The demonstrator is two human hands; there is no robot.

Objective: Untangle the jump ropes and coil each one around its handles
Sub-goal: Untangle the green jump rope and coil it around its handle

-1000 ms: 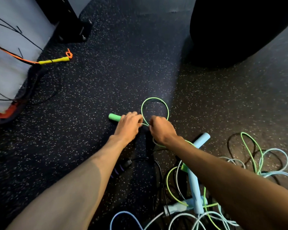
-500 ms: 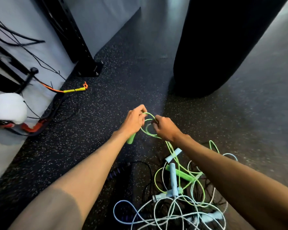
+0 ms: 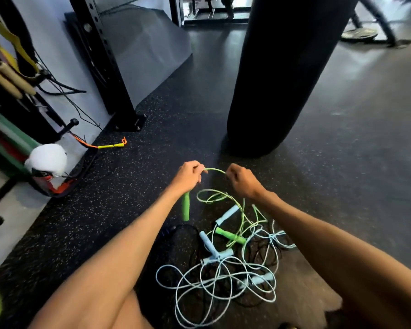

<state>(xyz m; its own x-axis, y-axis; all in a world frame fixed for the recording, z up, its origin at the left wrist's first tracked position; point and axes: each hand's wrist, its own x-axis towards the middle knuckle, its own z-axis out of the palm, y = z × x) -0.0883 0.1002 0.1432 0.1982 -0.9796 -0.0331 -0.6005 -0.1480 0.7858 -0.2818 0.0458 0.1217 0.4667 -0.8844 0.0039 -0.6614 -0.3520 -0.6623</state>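
Untangling: the left hand (image 3: 187,177) and right hand (image 3: 243,182) pinch the green rope (image 3: 215,170) in curled fingers, its handle (image 3: 185,208) hanging under the left fingers. Next, probably pull it from the pile (image 3: 223,269).

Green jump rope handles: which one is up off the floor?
The slim green handle hanging upright below the left hand, which grips its top. The other green handle lies flat in the tangle beside the pale blue handles.
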